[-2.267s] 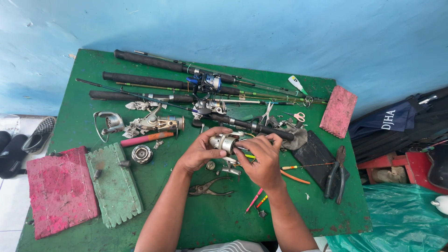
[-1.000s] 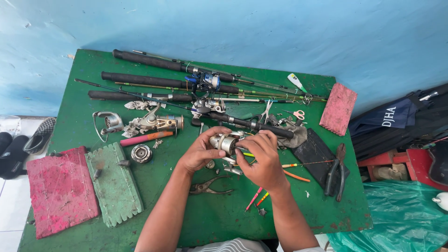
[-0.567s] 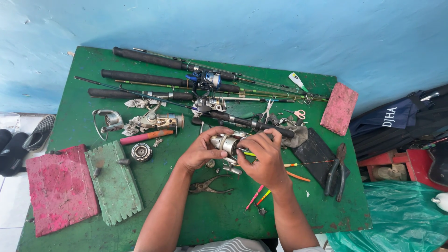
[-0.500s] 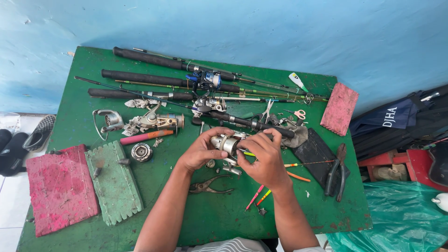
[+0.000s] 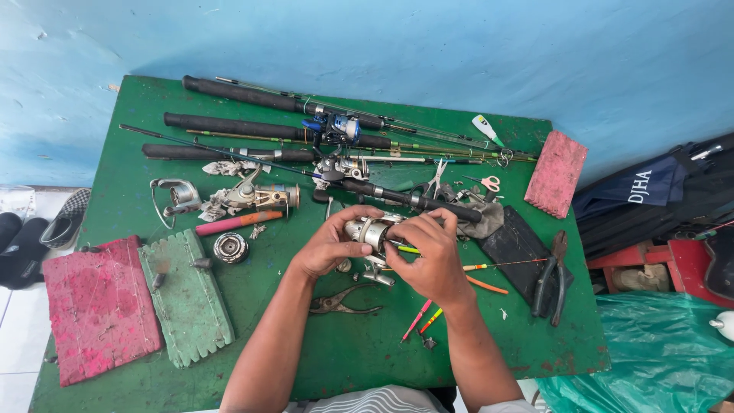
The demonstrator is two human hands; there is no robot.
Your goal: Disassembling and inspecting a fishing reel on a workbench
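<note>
Silver spinning reel (image 5: 373, 232): held over the middle of the green table (image 5: 122, 191), gripped from both sides. Left hand (image 5: 329, 243) curled around its near-left side, fingers on the body; right hand (image 5: 433, 254) closed over its right side (fingertips hide that part). Below the hands: pliers (image 5: 340, 304) lying flat. Beyond: several fishing rods (image 5: 252, 126) laid lengthwise near the blue wall. Left: a second reel (image 5: 248, 196), a loose spool (image 5: 230, 246), green foam block (image 5: 187, 298), pink foam block (image 5: 98, 310).
</note>
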